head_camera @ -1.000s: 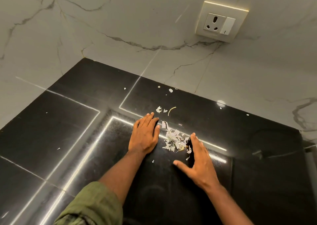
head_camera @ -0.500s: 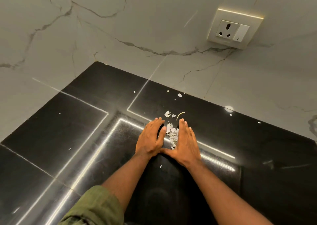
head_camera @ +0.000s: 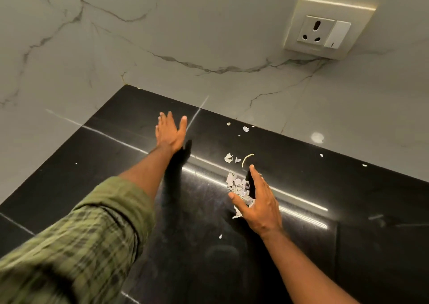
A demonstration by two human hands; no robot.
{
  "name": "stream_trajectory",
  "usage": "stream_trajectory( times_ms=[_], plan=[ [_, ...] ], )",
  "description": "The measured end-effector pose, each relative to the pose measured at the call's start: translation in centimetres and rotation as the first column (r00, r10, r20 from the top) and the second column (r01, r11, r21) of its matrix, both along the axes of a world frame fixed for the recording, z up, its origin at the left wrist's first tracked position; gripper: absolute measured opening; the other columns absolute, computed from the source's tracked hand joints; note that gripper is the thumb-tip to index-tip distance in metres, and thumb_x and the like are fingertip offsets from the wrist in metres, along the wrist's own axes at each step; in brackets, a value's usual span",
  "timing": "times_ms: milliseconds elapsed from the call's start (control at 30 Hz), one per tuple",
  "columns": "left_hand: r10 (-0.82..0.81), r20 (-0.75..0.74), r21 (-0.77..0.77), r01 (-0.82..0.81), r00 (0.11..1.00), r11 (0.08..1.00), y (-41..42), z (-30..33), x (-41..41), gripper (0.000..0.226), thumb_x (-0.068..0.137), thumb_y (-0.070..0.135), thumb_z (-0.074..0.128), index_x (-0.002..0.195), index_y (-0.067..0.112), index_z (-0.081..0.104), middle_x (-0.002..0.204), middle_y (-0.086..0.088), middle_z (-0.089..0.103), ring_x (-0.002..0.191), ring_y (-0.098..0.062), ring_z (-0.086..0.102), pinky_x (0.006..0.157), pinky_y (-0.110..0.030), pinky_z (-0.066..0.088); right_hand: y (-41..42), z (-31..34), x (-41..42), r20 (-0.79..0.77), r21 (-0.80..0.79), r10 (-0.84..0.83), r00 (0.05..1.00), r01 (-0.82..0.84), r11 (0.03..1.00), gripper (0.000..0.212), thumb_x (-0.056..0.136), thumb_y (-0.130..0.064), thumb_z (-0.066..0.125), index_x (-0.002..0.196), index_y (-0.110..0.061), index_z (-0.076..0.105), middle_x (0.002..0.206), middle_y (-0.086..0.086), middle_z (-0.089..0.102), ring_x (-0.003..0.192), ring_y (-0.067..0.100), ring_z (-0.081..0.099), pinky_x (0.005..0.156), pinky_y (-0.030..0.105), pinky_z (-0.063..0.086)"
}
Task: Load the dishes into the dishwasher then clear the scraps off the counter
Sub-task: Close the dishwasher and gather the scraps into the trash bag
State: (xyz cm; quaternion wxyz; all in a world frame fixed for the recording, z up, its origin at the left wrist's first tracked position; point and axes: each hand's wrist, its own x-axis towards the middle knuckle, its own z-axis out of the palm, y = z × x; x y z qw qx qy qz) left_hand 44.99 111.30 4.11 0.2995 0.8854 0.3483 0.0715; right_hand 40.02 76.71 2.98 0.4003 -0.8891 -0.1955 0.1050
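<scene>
A pile of pale scraps (head_camera: 236, 186) lies on the black counter (head_camera: 104, 176). My right hand (head_camera: 260, 201) stands on its edge just right of the pile, fingers straight, thumb spread toward me and touching the scraps. My left hand (head_camera: 170, 130) is stretched far forward and left, flat with straight fingers, holding nothing, close to the counter's back corner. More loose scraps (head_camera: 228, 158) and a thin yellow strip (head_camera: 246, 158) lie just beyond the pile. Smaller bits (head_camera: 245, 129) sit near the wall. No dishes or dishwasher are in view.
A marble wall (head_camera: 209, 36) runs behind and to the left of the counter. A wall socket with a switch (head_camera: 325, 33) is mounted at the upper right. Single crumbs (head_camera: 364, 165) dot the counter's right side, and one scrap (head_camera: 220, 236) lies near my right wrist.
My hands, which had been pressed together around the scraps, have parted. The left hand has swung far forward and left; the right stays beside the pile.
</scene>
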Motion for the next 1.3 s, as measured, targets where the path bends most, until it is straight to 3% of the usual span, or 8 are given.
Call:
stream_trajectory(
  times_ms=[133,333,500,633,733,867,1100,1300],
  plan=[
    [-0.321,-0.061,0.114,0.326,0.945,0.938,-4.0,-1.5,1.5,0.078,0.106,0.064,0.016,0.164,0.013,0.026,0.173,-0.010,0.017,0.161,-0.024,0.011,0.131,-0.045,0.011,-0.1,0.0,0.1,-0.019,0.011,-0.019,1.000,0.019,1.000,0.100,0.081,-0.089,0.051,0.164,-0.045,0.017,0.161,-0.012,0.043,0.143,0.009,0.046,0.114,0.043,0.045],
    [-0.709,0.119,0.039,0.710,0.695,0.703,-14.5,-0.7,-2.6,0.056,0.110,0.047,0.023,0.157,0.024,0.045,0.162,0.001,0.043,0.151,-0.003,0.030,0.128,-0.028,0.019,-0.3,0.3,-0.1,-0.029,0.086,-0.044,0.999,0.046,0.995,0.090,0.090,-0.074,0.056,0.165,-0.041,0.019,0.165,-0.021,0.032,0.146,-0.006,0.034,0.118,0.026,0.035],
    [-0.402,0.439,-0.319,0.557,0.804,0.767,-14.3,0.1,-1.7,0.054,0.112,0.047,0.032,0.118,0.020,0.077,0.114,0.003,0.078,0.111,-0.010,0.072,0.100,-0.041,0.058,-0.4,0.5,-0.2,-0.057,0.133,-0.067,0.996,0.074,0.988,0.086,0.092,-0.074,0.050,0.165,-0.042,0.018,0.167,-0.018,0.031,0.148,-0.007,0.032,0.117,0.023,0.032],
    [-0.345,0.401,-0.157,0.435,0.849,0.887,-12.0,2.1,3.9,0.045,0.113,0.042,0.036,0.139,0.019,0.064,0.140,0.002,0.065,0.134,-0.008,0.055,0.114,-0.026,0.041,-0.4,0.4,-0.3,-0.061,0.130,-0.062,0.996,0.070,0.989,0.084,0.092,-0.074,0.049,0.165,-0.043,0.017,0.167,-0.020,0.030,0.146,-0.012,0.028,0.117,0.020,0.030],
    [-0.445,0.230,-0.095,0.475,0.866,0.875,-11.2,1.3,6.5,0.049,0.113,0.046,0.032,0.152,0.022,0.050,0.161,-0.004,0.045,0.154,-0.023,0.032,0.121,-0.030,0.022,-0.4,0.4,-0.2,-0.063,0.133,-0.075,0.995,0.083,0.988,0.084,0.093,-0.072,0.050,0.164,-0.044,0.017,0.165,-0.020,0.031,0.144,-0.015,0.029,0.116,0.019,0.031],
    [-0.569,0.075,0.003,0.570,0.819,0.822,-11.6,-0.9,5.5,0.055,0.108,0.059,0.024,0.151,0.037,0.051,0.160,0.002,0.048,0.152,-0.025,0.038,0.123,-0.048,0.033,-0.4,0.5,0.1,-0.044,0.125,-0.070,0.997,0.075,0.989,0.083,0.093,-0.072,0.049,0.165,-0.043,0.018,0.160,-0.026,0.029,0.135,-0.031,0.022,0.109,0.009,0.025],
    [-0.485,0.432,-0.368,0.640,0.760,0.675,-14.3,-0.3,0.1,0.055,0.114,0.037,0.036,0.101,0.011,0.083,0.099,-0.002,0.081,0.099,-0.015,0.077,0.094,-0.034,0.060,-0.2,0.2,0.0,-0.042,0.155,-0.074,0.996,0.080,0.985,0.082,0.094,-0.072,0.048,0.165,-0.041,0.019,0.167,-0.017,0.033,0.149,-0.005,0.033,0.119,0.026,0.034],
    [-0.547,0.306,-0.163,0.609,0.779,0.776,-13.7,0.4,6.4,0.047,0.112,0.042,0.038,0.149,0.020,0.055,0.154,0.003,0.054,0.148,-0.011,0.040,0.121,-0.027,0.028,-0.4,0.1,0.1,-0.045,0.171,-0.073,0.996,0.080,0.982,0.081,0.095,-0.070,0.049,0.164,-0.042,0.019,0.167,-0.016,0.033,0.149,-0.005,0.032,0.120,0.025,0.034]
  ],
)
